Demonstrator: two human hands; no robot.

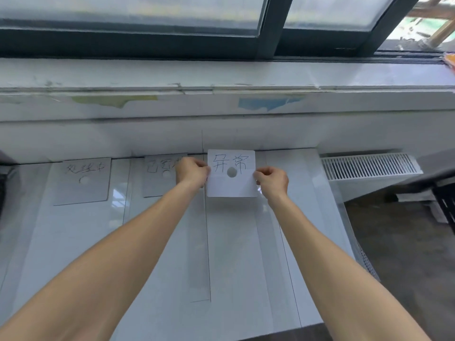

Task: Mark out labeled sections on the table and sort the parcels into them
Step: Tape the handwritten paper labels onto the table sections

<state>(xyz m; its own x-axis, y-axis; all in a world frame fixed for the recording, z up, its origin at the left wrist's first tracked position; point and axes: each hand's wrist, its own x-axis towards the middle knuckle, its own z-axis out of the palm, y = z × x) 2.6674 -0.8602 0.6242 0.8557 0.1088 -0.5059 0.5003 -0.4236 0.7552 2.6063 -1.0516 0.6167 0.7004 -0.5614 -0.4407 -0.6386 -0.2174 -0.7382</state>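
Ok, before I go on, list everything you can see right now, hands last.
Held label card: one, white with black handwriting and a round grey spot, over the table's far right section.
Left label card: one, white, handwritten, flat at the table's far left.
Middle label card: one, white, handwritten, flat at the far edge, partly hidden by the left hand.
Table: one, glossy white, below the window.
Drawn lines: several, thin and dark, running front to back across the table.
Window frame: one, dark, above the white sill.
Radiator grille: one, white, right of the table.
Left hand: pinches the held card's left edge.
Right hand: pinches its right edge.
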